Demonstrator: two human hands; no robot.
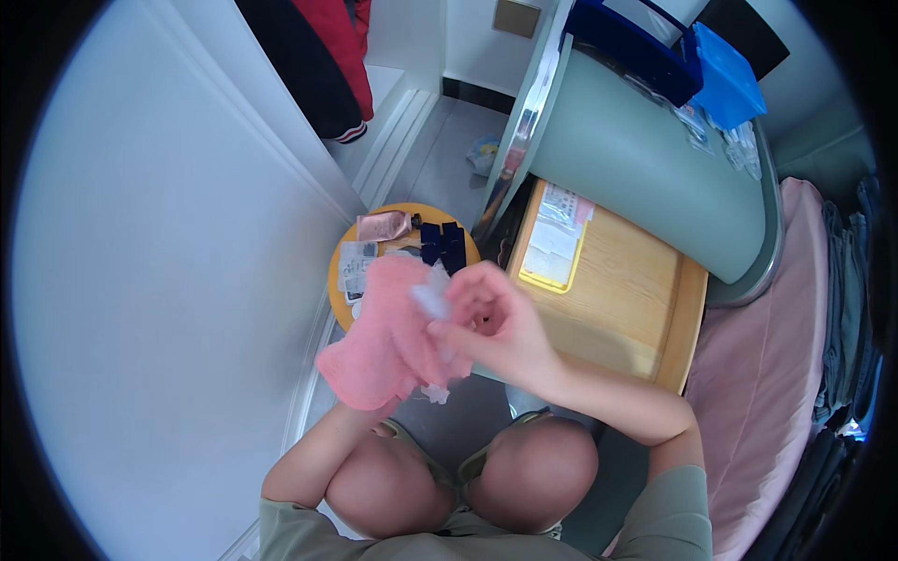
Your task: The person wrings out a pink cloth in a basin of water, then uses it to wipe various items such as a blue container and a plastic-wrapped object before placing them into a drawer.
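Observation:
A pink fluffy cloth (pixel 396 336) hangs over my left hand (pixel 384 412), whose fingers it hides; only the wrist and a bit of the hand show. My right hand (pixel 494 326) is at the cloth's right side, thumb and fingers curled, blurred by motion. At its fingertips is a small whitish translucent piece (pixel 431 300), too blurred to name; whether the fingers pinch it or the cloth's edge is not clear. A white scrap (pixel 436 394) sticks out under the cloth. Both hands are above my knees.
Behind the cloth, a round wooden stool (pixel 342 308) bears a pink tube (pixel 384 226), dark blue pieces (pixel 443 245) and clear packets (pixel 356 263). At right, a wooden drawer (pixel 631 308) holds a yellow-edged tray (pixel 546 284). Blue boxes (pixel 726 77) stand on the green glass top (pixel 645 147).

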